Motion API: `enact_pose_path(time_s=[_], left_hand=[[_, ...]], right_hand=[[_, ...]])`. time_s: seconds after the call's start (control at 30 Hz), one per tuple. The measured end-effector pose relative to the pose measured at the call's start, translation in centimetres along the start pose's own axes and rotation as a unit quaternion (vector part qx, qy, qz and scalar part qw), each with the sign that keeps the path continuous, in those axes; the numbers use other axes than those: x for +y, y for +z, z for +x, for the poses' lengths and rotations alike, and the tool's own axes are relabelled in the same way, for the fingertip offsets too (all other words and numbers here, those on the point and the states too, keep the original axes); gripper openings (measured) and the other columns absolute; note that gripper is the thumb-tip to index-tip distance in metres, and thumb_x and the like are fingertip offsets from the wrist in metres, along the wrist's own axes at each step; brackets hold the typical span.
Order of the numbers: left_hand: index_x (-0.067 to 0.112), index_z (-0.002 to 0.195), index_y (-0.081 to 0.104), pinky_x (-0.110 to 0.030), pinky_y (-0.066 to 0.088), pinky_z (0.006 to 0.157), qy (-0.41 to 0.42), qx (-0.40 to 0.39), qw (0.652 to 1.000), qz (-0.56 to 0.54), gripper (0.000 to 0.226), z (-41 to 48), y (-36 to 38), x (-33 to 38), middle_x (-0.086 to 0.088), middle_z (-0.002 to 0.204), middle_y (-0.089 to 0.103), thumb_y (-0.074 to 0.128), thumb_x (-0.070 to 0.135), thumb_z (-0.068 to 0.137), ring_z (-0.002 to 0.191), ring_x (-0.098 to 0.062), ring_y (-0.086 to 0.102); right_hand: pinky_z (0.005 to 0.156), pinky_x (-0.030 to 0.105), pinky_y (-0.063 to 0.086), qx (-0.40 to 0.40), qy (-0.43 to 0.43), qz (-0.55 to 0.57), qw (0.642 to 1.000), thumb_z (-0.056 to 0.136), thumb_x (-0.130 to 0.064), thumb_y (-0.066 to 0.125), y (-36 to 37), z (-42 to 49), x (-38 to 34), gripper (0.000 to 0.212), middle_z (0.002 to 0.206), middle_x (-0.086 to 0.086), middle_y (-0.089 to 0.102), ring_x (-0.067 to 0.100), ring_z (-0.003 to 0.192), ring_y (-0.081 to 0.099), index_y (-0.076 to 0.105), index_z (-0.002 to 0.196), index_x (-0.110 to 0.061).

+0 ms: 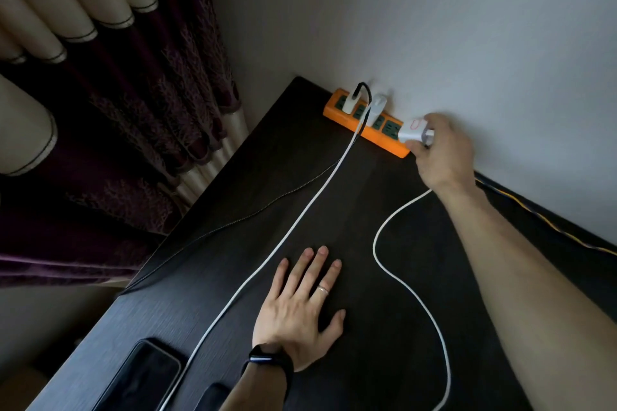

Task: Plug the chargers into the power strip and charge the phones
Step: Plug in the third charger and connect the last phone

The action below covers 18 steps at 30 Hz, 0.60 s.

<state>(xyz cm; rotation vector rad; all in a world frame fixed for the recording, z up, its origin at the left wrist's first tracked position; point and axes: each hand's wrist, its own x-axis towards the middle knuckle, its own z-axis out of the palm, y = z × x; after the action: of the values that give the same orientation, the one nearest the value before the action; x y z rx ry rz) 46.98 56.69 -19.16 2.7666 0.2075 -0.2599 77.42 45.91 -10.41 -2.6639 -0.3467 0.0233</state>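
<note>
An orange power strip (364, 136) lies against the wall at the far end of the dark table (367, 197). Two white chargers stand plugged in it: one (351, 103) with a black cable, one (377, 109) with a white cable (290, 227). My right hand (440, 153) grips a third white charger (412, 131) at the strip's right end, over a socket; its white cable (397, 277) loops back across the table. My left hand (300, 307) rests flat, fingers spread, on the table. A dark phone (143, 374) lies at the near left; a second dark phone's corner (213, 394) shows beside my wrist.
Purple and cream curtains (133, 93) hang left of the table. A white wall (434, 27) runs behind the strip. A yellow and dark cord (547, 227) trails along the table's right edge by the wall.
</note>
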Motion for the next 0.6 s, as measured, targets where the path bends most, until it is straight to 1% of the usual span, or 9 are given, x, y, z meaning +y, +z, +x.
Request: enact_pose_path(time_s=[0.1, 0.27, 0.33, 0.4, 0.47, 0.53, 0.6], left_hand=[[0.03, 0.156, 0.022, -0.047, 0.011, 0.117, 0.003, 0.001, 1.0, 0.002, 0.079, 0.1, 0.1, 0.0, 0.002, 0.164, 0.02, 0.044, 0.064, 0.088, 0.151, -0.019, 0.017], [0.03, 0.156, 0.022, -0.047, 0.012, 0.117, 0.004, -0.001, 1.0, -0.005, 0.079, 0.1, 0.0, 0.0, 0.002, 0.164, 0.02, 0.043, 0.064, 0.088, 0.151, -0.02, 0.017], [0.03, 0.156, 0.021, -0.047, 0.012, 0.117, 0.004, 0.0, 1.0, -0.006, 0.079, 0.2, 0.0, 0.0, 0.002, 0.164, 0.019, 0.043, 0.064, 0.089, 0.151, -0.019, 0.016], [0.031, 0.157, 0.02, -0.047, 0.011, 0.117, 0.003, 0.0, 1.0, -0.007, 0.079, 0.2, 0.1, -0.1, 0.002, 0.165, 0.017, 0.042, 0.064, 0.089, 0.151, -0.019, 0.014], [0.031, 0.157, 0.019, -0.047, 0.01, 0.117, 0.004, 0.0, 1.0, -0.009, 0.079, 0.2, 0.1, -0.1, 0.002, 0.165, 0.016, 0.042, 0.064, 0.089, 0.152, -0.019, 0.013], [0.03, 0.157, 0.02, -0.047, 0.01, 0.118, 0.004, -0.002, 1.0, -0.011, 0.079, 0.1, 0.1, -0.1, 0.002, 0.165, 0.017, 0.042, 0.064, 0.089, 0.152, -0.019, 0.012], [0.03, 0.156, 0.021, -0.047, 0.01, 0.118, 0.004, -0.002, 1.0, -0.013, 0.079, 0.2, 0.1, 0.0, 0.002, 0.165, 0.017, 0.043, 0.064, 0.088, 0.152, -0.019, 0.014]], right_hand=[[0.1, 0.039, 0.047, -0.014, -0.015, -0.029, 0.999, 0.092, -0.016, 0.068, 0.2, 0.6, -0.6, 0.048, 0.135, 0.015, 0.059, 0.032, 0.125, 0.055, 0.052, 0.137, -0.009], [0.106, 0.04, 0.042, -0.009, -0.044, -0.065, 0.997, 0.094, -0.012, 0.065, 0.6, 1.1, -1.8, 0.049, 0.139, 0.019, 0.054, 0.036, 0.13, 0.049, 0.049, 0.14, -0.004], [0.106, 0.041, 0.042, -0.016, -0.055, -0.09, 0.994, 0.095, -0.013, 0.064, 0.7, 1.3, -2.1, 0.049, 0.139, 0.021, 0.053, 0.038, 0.13, 0.048, 0.048, 0.14, -0.003], [0.103, 0.043, 0.044, -0.032, -0.063, -0.125, 0.99, 0.095, -0.014, 0.063, 0.6, 1.7, -2.3, 0.047, 0.137, 0.023, 0.054, 0.039, 0.128, 0.049, 0.049, 0.138, -0.001], [0.095, 0.044, 0.048, -0.043, -0.077, -0.173, 0.981, 0.094, -0.016, 0.064, 0.5, 2.3, -2.4, 0.041, 0.129, 0.025, 0.056, 0.041, 0.121, 0.053, 0.053, 0.13, 0.0], [0.088, 0.043, 0.048, -0.053, -0.093, -0.211, 0.972, 0.093, -0.015, 0.065, 0.6, 3.0, -2.7, 0.034, 0.12, 0.026, 0.057, 0.042, 0.113, 0.054, 0.056, 0.12, 0.002], [0.087, 0.041, 0.047, -0.06, -0.107, -0.233, 0.965, 0.092, -0.01, 0.065, 1.0, 3.6, -3.5, 0.031, 0.118, 0.026, 0.057, 0.042, 0.111, 0.054, 0.057, 0.118, 0.003]])
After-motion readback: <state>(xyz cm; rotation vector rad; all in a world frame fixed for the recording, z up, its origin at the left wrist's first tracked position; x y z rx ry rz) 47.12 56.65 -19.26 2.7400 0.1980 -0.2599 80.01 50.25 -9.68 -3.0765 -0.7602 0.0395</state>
